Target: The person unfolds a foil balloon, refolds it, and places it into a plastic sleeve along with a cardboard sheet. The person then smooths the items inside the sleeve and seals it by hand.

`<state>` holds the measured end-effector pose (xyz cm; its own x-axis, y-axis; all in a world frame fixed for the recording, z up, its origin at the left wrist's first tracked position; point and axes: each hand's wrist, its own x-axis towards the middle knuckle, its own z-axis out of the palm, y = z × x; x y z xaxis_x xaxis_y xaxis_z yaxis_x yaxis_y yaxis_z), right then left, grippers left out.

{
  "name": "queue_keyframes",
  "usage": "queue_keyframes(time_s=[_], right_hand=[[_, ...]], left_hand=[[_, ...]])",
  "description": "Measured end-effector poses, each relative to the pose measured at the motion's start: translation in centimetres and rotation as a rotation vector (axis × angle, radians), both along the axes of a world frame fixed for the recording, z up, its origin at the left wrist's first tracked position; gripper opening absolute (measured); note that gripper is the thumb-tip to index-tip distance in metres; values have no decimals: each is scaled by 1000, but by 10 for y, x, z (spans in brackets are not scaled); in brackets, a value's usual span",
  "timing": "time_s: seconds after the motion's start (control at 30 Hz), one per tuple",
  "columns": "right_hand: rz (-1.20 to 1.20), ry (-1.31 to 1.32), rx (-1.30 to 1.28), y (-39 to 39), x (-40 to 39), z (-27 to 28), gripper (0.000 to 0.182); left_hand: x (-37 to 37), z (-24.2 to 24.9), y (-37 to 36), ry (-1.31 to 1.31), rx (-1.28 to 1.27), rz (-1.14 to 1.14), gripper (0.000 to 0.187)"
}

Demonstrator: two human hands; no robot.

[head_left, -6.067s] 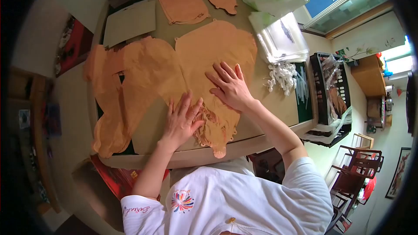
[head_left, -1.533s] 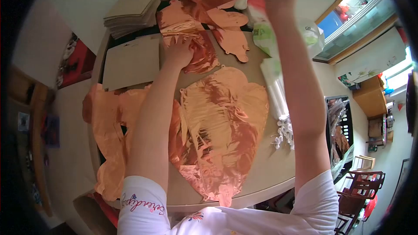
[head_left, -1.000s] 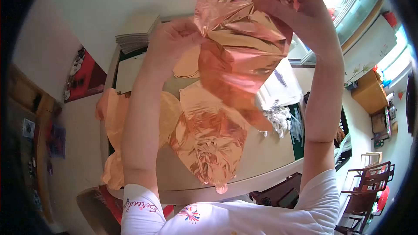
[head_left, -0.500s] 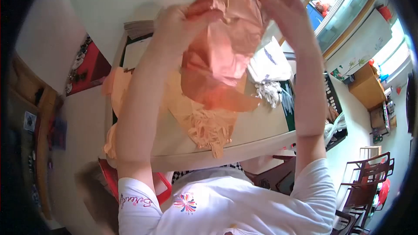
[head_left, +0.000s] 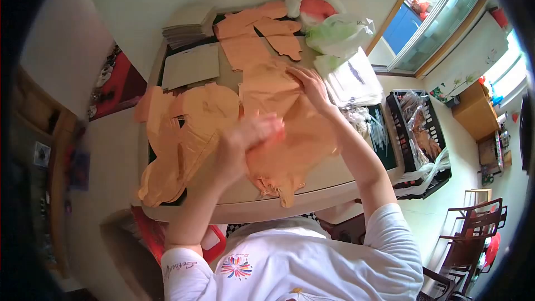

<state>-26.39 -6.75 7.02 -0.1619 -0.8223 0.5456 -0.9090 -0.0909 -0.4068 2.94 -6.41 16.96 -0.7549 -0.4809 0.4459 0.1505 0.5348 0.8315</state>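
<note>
Foil sheet [head_left: 295,134], lowered since being held aloft, now apparently forms the top layer, right hand [head_left: 308,85] open upon it, left hand [head_left: 252,134] blurred, grip undeterminable.

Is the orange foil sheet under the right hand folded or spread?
Mostly spread: the sheet lies wide, creased near the right hand.

A thin, foil-like skin with a muted sheen is shown by the middle orange sheet [head_left: 304,134], puckered at its near end. Matt cardboard is seen in the far-left panel [head_left: 192,67], glossy plastic in the far-right pouches [head_left: 352,81], smooth, dark wood in the near-right chair [head_left: 463,239].
</note>
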Motion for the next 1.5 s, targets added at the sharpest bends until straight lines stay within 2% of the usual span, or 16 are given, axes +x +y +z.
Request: queue_keyframes(time_s=[0.03, 0.07, 0.17, 0.27, 0.5, 0.6, 0.7, 0.77, 0.83, 0.93, 1.03, 1.1, 1.2, 1.3, 1.43, 1.5], right_hand=[[-66, 136, 25, -4, -5, -8, 46], [-59, 120, 147, -6, -7, -16, 59], [-188, 283, 228, -10, -1, -48, 71], [-207, 252, 283, -5, 5, -61, 73], [-186, 198, 276, 5, -3, -65, 61], [-316, 181, 168, 3, 11, -56, 57], [-97, -168, 50, 40, 39, -28, 52], [247, -305, 27, 83, 64, -17, 41], [484, -538, 116, 130, 105, 30, 33], [327, -308, 133, 153, 119, 16, 23], [-46, -773, 276, 150, 122, 8, 17], [-110, -957, 316, 143, 128, 11, 19], [-146, -980, 359, 137, 133, 16, 14], [-34, -734, -39, 139, 135, 6, 13], [-200, -549, -25, 161, 133, 1, 18], [-161, -500, 24, 170, 127, -16, 16]], left_hand=[[3, -26, 3, -54, -360, 82, 27], [4, -55, 9, -93, -382, 111, 27], [2, -122, 20, -198, -416, 173, 27], [2, -158, 20, -246, -448, 196, 29], [2, -152, 25, -191, -300, 206, 31], [3, -154, 21, -211, -163, 159, 28], [0, -156, 23, -213, -117, 232, 24], [-3, -161, 21, -158, -111, 251, 23], [-2, -161, 17, -143, -108, 221, 28], [-3, -166, 17, -111, -103, 230, 26], [-2, -167, 15, -126, -148, 216, 24], [-4, -165, 20, -165, -60, 254, 24], [-3, -158, 23, -203, -26, 285, 23], [-3, -166, 17, -136, -61, 253, 22], [-2, -173, 13, -100, -50, 208, 21], [-4, -174, 15, -102, -17, 240, 20]])
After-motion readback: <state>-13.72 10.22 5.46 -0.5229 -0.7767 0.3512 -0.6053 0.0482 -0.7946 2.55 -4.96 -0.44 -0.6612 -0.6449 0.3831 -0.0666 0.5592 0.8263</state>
